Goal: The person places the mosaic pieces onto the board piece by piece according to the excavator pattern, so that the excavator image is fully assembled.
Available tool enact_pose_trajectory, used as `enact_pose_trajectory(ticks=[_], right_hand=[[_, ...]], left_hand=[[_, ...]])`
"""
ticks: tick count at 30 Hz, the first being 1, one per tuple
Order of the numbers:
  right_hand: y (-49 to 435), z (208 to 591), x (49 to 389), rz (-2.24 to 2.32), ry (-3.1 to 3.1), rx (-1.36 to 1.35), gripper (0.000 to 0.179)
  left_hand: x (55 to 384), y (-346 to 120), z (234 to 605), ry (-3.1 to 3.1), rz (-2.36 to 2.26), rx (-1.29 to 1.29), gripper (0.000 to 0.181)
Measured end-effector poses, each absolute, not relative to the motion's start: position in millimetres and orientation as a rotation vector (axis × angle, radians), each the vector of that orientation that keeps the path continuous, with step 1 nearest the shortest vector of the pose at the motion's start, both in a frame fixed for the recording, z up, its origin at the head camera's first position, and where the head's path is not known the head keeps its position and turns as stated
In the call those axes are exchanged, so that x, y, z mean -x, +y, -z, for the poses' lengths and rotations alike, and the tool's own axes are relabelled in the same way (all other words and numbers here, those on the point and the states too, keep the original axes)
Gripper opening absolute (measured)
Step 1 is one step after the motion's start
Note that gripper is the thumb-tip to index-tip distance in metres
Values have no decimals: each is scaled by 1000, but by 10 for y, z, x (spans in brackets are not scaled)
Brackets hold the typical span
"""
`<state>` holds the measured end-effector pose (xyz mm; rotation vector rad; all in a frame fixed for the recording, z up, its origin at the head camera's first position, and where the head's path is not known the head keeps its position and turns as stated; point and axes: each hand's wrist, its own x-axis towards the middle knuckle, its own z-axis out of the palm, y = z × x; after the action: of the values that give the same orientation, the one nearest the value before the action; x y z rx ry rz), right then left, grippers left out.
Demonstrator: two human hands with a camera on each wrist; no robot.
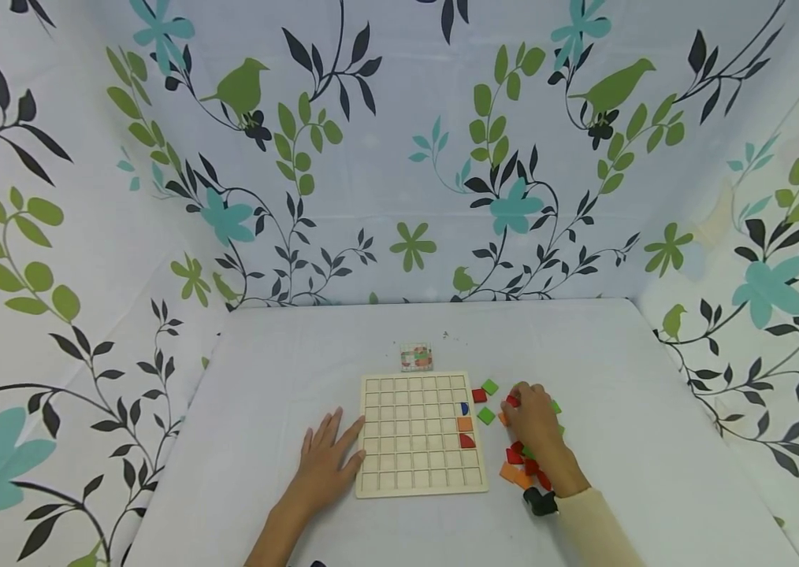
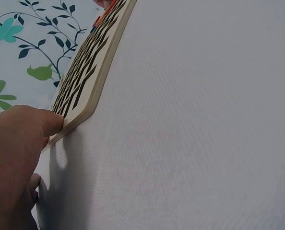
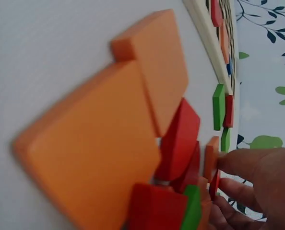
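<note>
A pale wooden grid board [image 1: 414,449] lies on the white table, three pieces set in its right-hand column: a blue one [image 1: 464,409], an orange square [image 1: 465,424] and a red rounded one [image 1: 466,441]. My left hand [image 1: 328,465] rests spread at the board's left side, thumb touching its edge in the left wrist view. To the right of the board, my right hand [image 1: 540,421] reaches over loose pieces and pinches a red piece [image 1: 513,401] between thumb and fingers. Close to the thumb in the right wrist view stands an orange piece [image 3: 211,158].
Loose red, green and orange pieces [image 1: 509,472] lie beneath and before my right forearm. Two green squares [image 1: 486,416] and a red square [image 1: 479,395] sit beside the board. Behind it is a small picture tile [image 1: 417,357]. A black object [image 1: 540,502] is at the right wrist.
</note>
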<state>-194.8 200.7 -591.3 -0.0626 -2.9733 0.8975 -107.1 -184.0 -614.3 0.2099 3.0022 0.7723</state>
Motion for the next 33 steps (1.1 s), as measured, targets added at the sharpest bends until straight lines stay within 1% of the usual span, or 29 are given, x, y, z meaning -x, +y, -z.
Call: enact_pose_trajectory(ticks=[3, 7, 11, 20, 26, 33], right_hand=[[1997, 5900, 1956, -933, -2995, 38, 34], [1979, 5865, 1944, -960, -3026, 69, 37], [1950, 5841, 1947, -954, -3023, 65, 34], [1858, 5928, 1925, -813, -2926, -99, 26], [1821, 5932, 1761, -796, -2895, -136, 23], [1689, 5904, 1401, -805, -2918, -210, 27]], left_hand=[[1075, -1826, 6133, 2998, -778, -213, 59], [1067, -1821, 6125, 2996, -782, -212, 59], [1066, -1826, 6128, 3006, -786, -216, 59], [1066, -1817, 6145, 3057, -849, -265, 58], [1076, -1804, 6090, 3018, -772, -219, 59], [1062, -1797, 6064, 3007, -755, -210, 59]])
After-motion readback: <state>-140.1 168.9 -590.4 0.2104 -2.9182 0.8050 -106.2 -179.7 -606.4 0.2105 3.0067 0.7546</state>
